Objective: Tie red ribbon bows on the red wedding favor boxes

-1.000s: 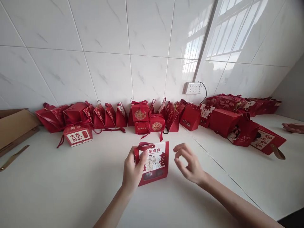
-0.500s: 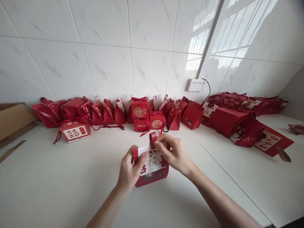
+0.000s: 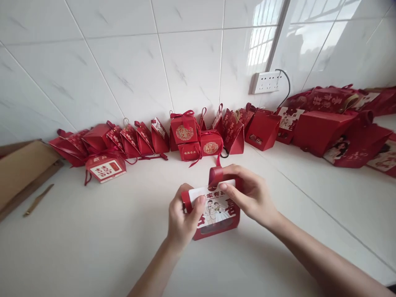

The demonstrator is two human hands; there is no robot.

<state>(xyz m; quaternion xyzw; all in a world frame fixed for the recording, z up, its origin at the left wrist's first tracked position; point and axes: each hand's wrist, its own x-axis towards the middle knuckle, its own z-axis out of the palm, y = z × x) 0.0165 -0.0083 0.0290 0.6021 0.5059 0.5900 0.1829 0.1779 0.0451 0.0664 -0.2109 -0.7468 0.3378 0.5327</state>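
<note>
On my head view, the right hand (image 3: 259, 202), apart from the box a second ago, now pinches the top edge of the red cardboard gift box with a white illustrated front (image 3: 218, 212); the left hand (image 3: 182, 216) grips its other side. I judge it steadier for that. The glossy dark-red strap (image 3: 215, 176) has swung upright. The box is upright, well out from the white countertop's (image 3: 93, 247) wall-side edge.

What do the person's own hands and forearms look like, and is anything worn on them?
The left hand and right hand are ungloved, with no ring on the fingers in view; some fingers are partly hidden. The left forearm and right forearm show no sleeve, watch or bracelet.
</note>
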